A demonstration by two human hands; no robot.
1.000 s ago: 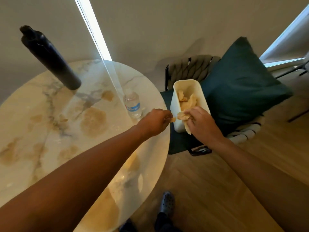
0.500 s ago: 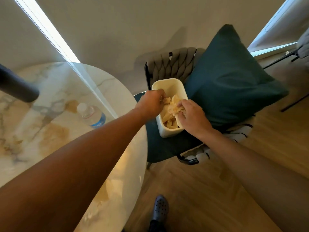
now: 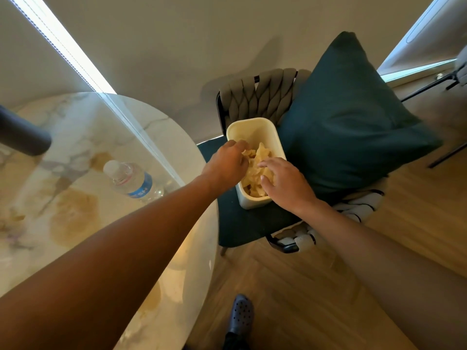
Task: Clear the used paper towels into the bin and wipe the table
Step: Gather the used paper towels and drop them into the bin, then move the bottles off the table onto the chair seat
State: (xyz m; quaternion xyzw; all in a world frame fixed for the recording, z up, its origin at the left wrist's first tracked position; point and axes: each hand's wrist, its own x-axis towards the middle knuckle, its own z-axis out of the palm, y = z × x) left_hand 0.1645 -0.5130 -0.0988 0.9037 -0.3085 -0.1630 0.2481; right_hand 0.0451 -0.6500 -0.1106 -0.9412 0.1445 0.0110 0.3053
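Note:
A cream rectangular bin (image 3: 250, 202) stands on a chair seat just right of the round marble table (image 3: 75, 132). Crumpled paper towels (image 3: 260, 155) fill its near half. My left hand (image 3: 225, 164) hovers over the bin's left rim, fingers loosely bent with the tips down among the towels, and nothing is visibly pinched. My right hand (image 3: 286, 184) is over the bin's near right corner, with fingers spread and straight, touching the top of the towels. Tan stains (image 3: 73, 218) mark the tabletop.
A small water bottle (image 3: 131, 180) lies on the table near its right edge, and a dark flask (image 3: 21, 135) stands at the far left. A large teal cushion (image 3: 351, 117) leans on the woven-back chair (image 3: 257, 97) beside the bin. My shoe (image 3: 240, 315) is on the wooden floor.
Both hands carried towel pieces from the table edge to over the bin. The right hand's fingers have spread open and the towels now lie in the bin.

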